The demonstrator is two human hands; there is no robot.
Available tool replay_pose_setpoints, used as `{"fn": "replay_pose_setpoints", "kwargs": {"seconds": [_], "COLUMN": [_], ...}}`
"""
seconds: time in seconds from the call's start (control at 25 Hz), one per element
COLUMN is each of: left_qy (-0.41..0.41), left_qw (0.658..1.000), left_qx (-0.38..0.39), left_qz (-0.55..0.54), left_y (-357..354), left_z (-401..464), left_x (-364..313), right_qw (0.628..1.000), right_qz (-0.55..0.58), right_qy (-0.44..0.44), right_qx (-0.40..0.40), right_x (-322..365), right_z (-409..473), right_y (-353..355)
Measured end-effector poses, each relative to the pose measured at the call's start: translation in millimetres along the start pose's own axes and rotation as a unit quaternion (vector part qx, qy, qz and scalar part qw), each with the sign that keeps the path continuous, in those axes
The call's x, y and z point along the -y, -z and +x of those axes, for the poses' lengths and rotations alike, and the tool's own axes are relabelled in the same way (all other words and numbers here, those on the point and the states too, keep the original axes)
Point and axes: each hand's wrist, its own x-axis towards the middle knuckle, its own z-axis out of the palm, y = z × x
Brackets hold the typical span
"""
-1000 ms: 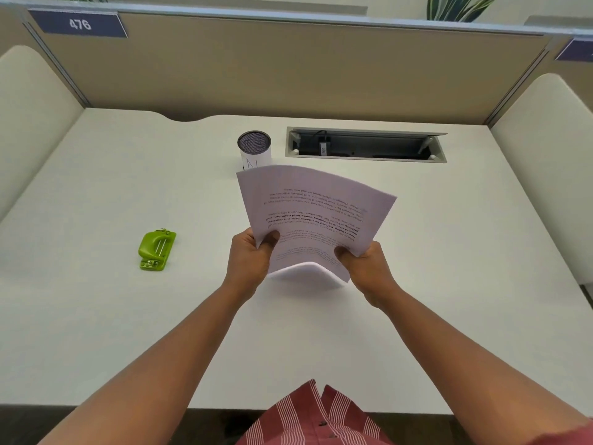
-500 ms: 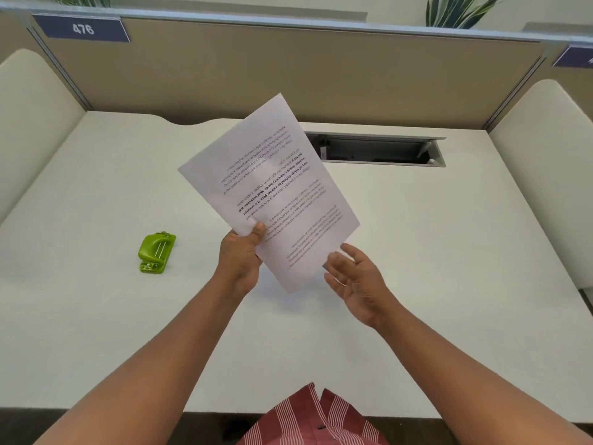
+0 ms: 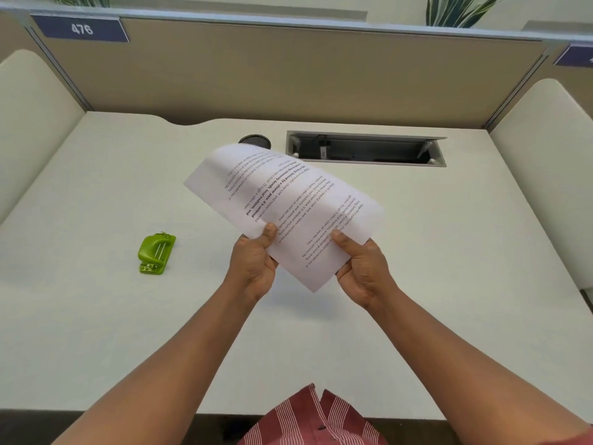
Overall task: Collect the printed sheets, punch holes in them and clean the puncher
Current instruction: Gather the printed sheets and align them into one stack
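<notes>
A white desk (image 3: 96, 316) with a rounded notch in its far edge carries everything here. A green hole puncher (image 3: 156, 254) lies flat on it, well to the left of the cable tray (image 3: 365, 148) and nearer the person. That tray is a grey-rimmed rectangular opening let into the desk surface near the far edge. Just to the left of the tray stands a dark mesh pen cup (image 3: 255, 141), of which only the rim shows.
</notes>
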Motion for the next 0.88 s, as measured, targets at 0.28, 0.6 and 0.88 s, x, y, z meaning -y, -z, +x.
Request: {"fn": "replay_pose_setpoints", "kwargs": {"seconds": [0.28,0.6,0.88], "left_qy": [0.045,0.104,0.105], "left_qw": [0.999,0.979,0.931], "left_qx": [-0.025,0.078,0.069], "left_qz": [0.014,0.156,0.344], "left_y": [18,84,67], "left_z": [4,32,44], "left_x": [-14,-110,-83], "right_qw": [0.998,0.975,0.96], "right_qz": [-0.04,-0.173,-0.22], "right_qy": [-0.041,-0.138,-0.173], "right_qx": [-0.023,-0.011,0.019], "right_x": [12,49,58], "right_z": [8,18,26], "right_y": [10,41,51]}}
